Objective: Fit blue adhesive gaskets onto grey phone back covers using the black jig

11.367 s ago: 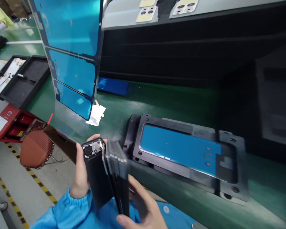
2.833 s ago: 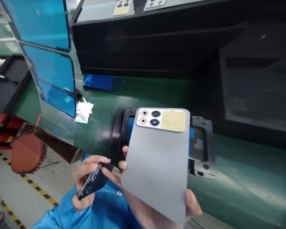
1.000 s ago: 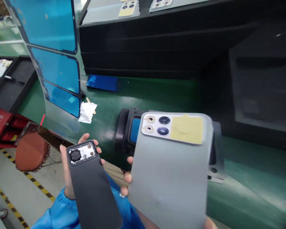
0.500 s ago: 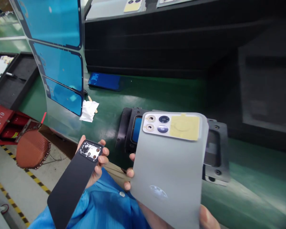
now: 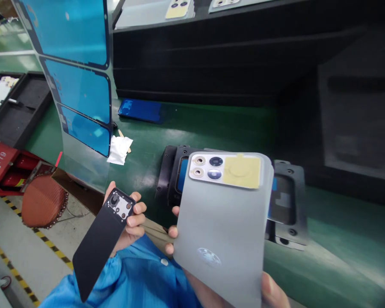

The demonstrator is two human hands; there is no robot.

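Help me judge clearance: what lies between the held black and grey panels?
In the head view, from black panel to grey panel: the fingers of the left hand, a gap with green tabletop behind, then the fingertips of the right hand.

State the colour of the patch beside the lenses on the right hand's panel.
The patch is pale yellow, best seen in the head view.

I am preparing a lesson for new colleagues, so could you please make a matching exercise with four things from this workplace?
Things:
1. large grey panel
2. black panel
3. crumpled white paper
4. round stool seat

Places or colours:
A. on the green table
B. in the right hand
C. reddish-brown
D. in the left hand

Pairs: 1-B, 2-D, 3-A, 4-C
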